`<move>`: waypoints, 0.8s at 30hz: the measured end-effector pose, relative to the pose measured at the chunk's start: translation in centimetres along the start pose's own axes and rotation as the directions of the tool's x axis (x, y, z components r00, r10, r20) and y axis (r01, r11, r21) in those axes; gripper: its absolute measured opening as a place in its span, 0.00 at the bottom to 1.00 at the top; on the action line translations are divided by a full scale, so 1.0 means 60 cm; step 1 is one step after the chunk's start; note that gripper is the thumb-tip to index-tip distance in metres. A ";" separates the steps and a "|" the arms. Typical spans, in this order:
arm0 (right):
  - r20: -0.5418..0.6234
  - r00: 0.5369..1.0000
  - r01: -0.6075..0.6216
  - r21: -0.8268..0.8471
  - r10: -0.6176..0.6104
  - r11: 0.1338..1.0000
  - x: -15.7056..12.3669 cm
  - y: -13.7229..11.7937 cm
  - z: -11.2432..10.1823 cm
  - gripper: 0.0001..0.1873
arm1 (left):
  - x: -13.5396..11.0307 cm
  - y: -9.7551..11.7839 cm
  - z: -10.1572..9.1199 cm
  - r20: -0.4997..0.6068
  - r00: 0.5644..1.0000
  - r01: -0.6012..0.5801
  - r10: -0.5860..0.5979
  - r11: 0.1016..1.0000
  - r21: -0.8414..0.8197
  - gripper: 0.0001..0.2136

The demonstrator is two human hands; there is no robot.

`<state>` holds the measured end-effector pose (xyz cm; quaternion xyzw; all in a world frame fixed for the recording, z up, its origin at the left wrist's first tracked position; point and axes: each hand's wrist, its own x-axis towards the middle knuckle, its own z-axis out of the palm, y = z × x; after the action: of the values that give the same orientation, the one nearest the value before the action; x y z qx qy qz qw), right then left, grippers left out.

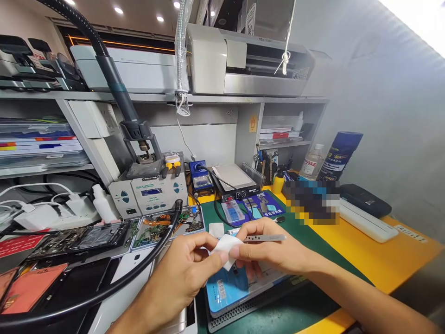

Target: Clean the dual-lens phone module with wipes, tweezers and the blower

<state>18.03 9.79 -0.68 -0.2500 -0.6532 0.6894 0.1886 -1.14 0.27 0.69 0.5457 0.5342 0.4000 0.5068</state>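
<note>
Extending below both hands, the surface [382, 260] supports a blue packet [236, 292] just beneath them. The left hand [189, 269] and right hand [274, 248] pinch the white sheet [227, 243] between thumbs and fingers. Expect it to handle light, soft and limp, tearing if pulled; grip opposite edges. The right hand also holds a slim metal tool [266, 238], likely stiff, pointing toward its wrist.

white sheet [227, 243]: partly covered | metal tool [266, 238]: one end hidden | left forearm [146, 297]: cut off below
</note>
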 end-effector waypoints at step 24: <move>-0.214 0.961 0.185 0.033 -0.174 0.982 -0.004 -0.035 -0.079 0.16 | 0.067 -0.021 -0.002 -0.108 0.994 0.038 -0.031 0.997 0.070 0.08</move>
<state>20.89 13.61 1.33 -0.2561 -0.6310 0.6562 0.3250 -1.04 4.12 -0.93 0.5320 0.5841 0.4003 0.4643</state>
